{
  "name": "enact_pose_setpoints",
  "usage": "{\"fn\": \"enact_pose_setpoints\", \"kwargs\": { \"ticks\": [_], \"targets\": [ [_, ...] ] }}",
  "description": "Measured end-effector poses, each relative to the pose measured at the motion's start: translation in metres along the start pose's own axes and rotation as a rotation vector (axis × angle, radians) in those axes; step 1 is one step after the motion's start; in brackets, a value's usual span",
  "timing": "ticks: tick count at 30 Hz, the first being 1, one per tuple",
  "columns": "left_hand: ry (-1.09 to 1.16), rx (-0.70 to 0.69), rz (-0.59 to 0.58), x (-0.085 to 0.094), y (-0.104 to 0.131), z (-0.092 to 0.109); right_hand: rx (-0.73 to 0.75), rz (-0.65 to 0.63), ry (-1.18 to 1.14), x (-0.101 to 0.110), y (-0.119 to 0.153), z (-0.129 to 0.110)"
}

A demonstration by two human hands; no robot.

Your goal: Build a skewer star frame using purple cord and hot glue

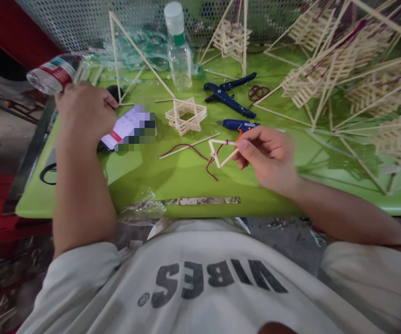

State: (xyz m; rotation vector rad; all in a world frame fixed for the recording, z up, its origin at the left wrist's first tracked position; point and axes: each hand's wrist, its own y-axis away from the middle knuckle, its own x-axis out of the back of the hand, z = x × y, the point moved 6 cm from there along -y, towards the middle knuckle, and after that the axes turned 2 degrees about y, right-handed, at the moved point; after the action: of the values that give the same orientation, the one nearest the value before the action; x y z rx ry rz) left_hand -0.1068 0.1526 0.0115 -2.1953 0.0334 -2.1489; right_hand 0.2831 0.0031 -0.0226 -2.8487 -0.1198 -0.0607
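Between the thumb and fingers of my right hand (268, 155) is a small triangle of pale sticks (220, 161) with dark red thread tied on it. The thread (211, 172) trails down onto the green table. A loose stick (186, 146) lies left of the triangle. Above it sits a star-shaped stack of sticks (200, 117). My left hand (85, 109) is at the left, beyond the phone (125, 126) and near a plastic bottle with a red label (54, 74). Its thumb shows, but the other fingers are mostly hidden, so any hold is unclear.
Blue cutters (228, 97) and a blue glue gun (237, 124) lie beyond my right hand. A clear bottle (180, 60) stands at the back. Several stick frames (325, 79) fill the right side. A metal strip (203, 201) lies along the near edge of the table (144, 174).
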Motion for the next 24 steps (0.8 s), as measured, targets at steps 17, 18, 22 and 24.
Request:
{"fn": "enact_pose_setpoints", "kwargs": {
  "ticks": [17, 18, 22, 24],
  "targets": [
    [0.106, -0.025, -0.077, 0.021, 0.024, -0.037, -0.065, 0.072, 0.057, 0.013, -0.007, 0.005],
    [0.090, -0.036, -0.100, 0.019, 0.023, -0.038, -0.077, 0.083, 0.042, 0.014, -0.008, 0.005],
    [0.071, -0.105, -0.174, 0.013, 0.020, -0.036, -0.138, 0.149, 0.053, 0.023, -0.008, 0.008],
    [0.083, -0.111, -0.195, 0.011, 0.019, -0.035, -0.145, 0.171, 0.080, 0.027, -0.010, 0.008]
  ]
}}
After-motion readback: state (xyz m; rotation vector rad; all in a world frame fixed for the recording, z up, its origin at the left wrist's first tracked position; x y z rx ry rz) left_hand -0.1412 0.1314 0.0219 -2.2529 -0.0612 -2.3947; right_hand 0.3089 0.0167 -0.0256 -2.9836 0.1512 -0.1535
